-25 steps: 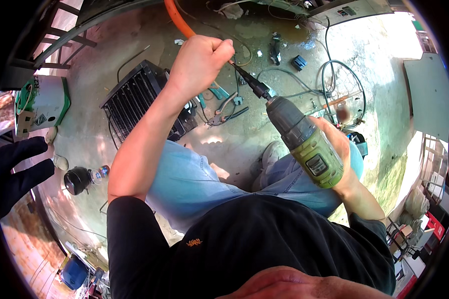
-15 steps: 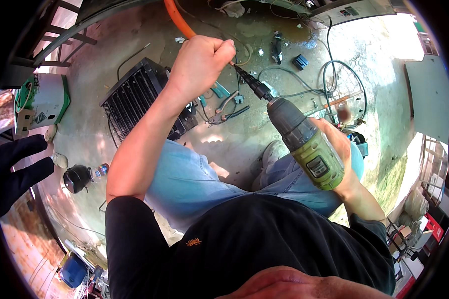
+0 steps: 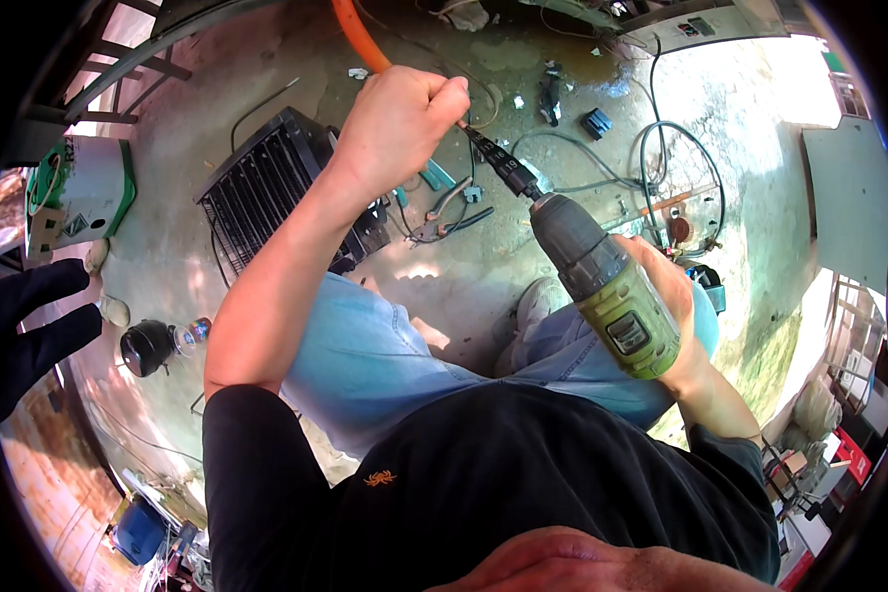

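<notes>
My left hand [image 3: 393, 120] is closed round an orange tube [image 3: 359, 36], which comes down from the top edge. A small copper-coloured end shows beyond my thumb. Against that end, or very near it, lies the tip of a black stepped, tapering bit [image 3: 504, 164]; the exact contact is hidden by my fingers. The bit sits in the chuck of a green and black cordless drill [image 3: 617, 301], tilted up and to the left. Behind the drill my right hand [image 3: 664, 286] wraps its grip, with most of the fingers out of sight.
On the floor ahead lie a black finned coil unit [image 3: 271, 192], pliers [image 3: 444, 222], a looped dark hose [image 3: 705, 163] and a small blue-black block [image 3: 596, 123]. At the left stand a white and green box [image 3: 89, 187], a black kettle-like pot [image 3: 148, 347] and another person's dark-trousered legs [image 3: 39, 306].
Both hands, the tube and the drill keep nearly the same places. The bit's markings, smeared before, look sharp now. The view has shifted slightly.
</notes>
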`<action>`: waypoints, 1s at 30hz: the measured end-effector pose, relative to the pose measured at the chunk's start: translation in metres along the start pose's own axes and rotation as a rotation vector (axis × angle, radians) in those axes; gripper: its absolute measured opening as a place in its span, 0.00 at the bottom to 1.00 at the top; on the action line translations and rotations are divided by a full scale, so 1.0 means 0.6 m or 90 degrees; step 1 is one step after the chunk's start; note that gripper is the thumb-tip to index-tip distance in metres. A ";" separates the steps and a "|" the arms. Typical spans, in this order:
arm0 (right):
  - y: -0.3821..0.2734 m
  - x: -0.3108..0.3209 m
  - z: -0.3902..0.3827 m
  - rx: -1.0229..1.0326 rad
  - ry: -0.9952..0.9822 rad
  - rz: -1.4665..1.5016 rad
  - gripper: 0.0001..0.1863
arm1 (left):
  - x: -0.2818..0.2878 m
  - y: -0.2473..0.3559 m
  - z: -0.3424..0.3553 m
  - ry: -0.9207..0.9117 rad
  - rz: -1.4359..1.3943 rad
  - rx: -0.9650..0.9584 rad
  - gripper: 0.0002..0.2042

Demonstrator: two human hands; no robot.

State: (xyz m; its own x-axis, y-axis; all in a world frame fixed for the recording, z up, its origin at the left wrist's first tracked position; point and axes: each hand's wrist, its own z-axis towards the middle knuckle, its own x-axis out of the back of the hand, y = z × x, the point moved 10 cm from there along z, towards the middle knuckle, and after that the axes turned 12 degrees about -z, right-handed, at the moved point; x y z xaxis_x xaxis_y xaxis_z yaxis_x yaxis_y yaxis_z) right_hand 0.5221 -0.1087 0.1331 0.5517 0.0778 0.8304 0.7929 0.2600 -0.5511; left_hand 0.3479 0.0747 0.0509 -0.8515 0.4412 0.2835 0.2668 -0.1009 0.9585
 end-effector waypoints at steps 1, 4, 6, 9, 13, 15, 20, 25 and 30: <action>0.000 0.000 0.000 -0.001 0.001 0.004 0.31 | 0.001 0.003 0.000 -0.001 0.004 0.006 0.25; 0.004 -0.003 -0.001 -0.007 0.002 0.010 0.33 | 0.002 0.000 0.000 0.001 0.007 0.008 0.25; 0.005 -0.004 -0.001 -0.005 0.003 0.005 0.33 | 0.003 0.000 -0.001 0.003 0.005 0.006 0.25; 0.001 -0.005 0.001 0.009 0.008 -0.006 0.32 | 0.004 0.006 -0.004 0.005 0.005 0.006 0.25; -0.003 -0.006 0.004 0.018 0.013 -0.008 0.30 | 0.002 0.005 -0.003 0.001 0.016 0.000 0.25; -0.004 -0.007 0.006 0.022 0.011 -0.010 0.29 | 0.002 0.004 -0.004 -0.003 0.025 -0.002 0.24; -0.005 -0.008 0.005 0.026 0.005 -0.021 0.27 | 0.001 0.004 -0.005 0.001 0.009 -0.025 0.24; -0.007 -0.004 0.009 0.031 0.019 -0.028 0.31 | 0.004 0.010 -0.005 0.001 0.018 -0.012 0.24; -0.010 -0.002 0.007 0.026 0.030 -0.034 0.31 | 0.002 0.006 -0.005 0.009 0.014 -0.022 0.25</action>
State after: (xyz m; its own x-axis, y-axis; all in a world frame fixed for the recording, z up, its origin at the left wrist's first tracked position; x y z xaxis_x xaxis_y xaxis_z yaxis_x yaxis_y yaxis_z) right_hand 0.5157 -0.1064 0.1355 0.5218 0.0172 0.8529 0.8106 0.3015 -0.5020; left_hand 0.3463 0.0721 0.0550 -0.8524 0.4253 0.3043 0.2694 -0.1416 0.9526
